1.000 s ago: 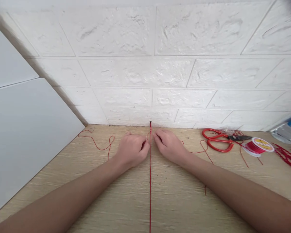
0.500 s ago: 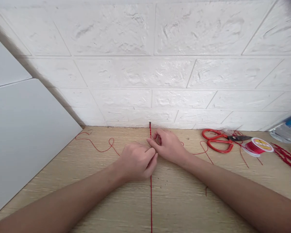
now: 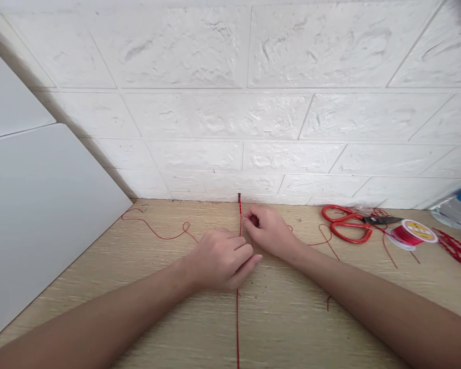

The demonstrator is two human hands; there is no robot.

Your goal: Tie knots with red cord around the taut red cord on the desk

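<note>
A red cord (image 3: 237, 328) runs from a dark nail (image 3: 238, 196) at the wall's foot down toward the bottom edge; its top part is knotted or twisted. My right hand (image 3: 267, 228) is closed beside the cord just below the knotted part, thumb and forefinger pinching a thin red thread. Lower down, my left hand (image 3: 226, 259) lies over the cord, its fingers curled and its thumb stretched to the right; what its fingers hold is hidden. Thin red thread (image 3: 153, 230) loops across the table to the left of my left hand.
Orange-handled scissors (image 3: 351, 230) lie at the right beside a spool of red thread (image 3: 411, 234). Beyond them are red braided cords (image 3: 459, 251) and a clear bottle (image 3: 457, 207). A white panel (image 3: 54, 215) stands at the left, and a white brick-patterned wall (image 3: 215, 118) at the back.
My left hand has shifted slightly down and right, its thumb now reaching out. My right hand has drawn a little to the right of the cord. The view has shifted slightly.
</note>
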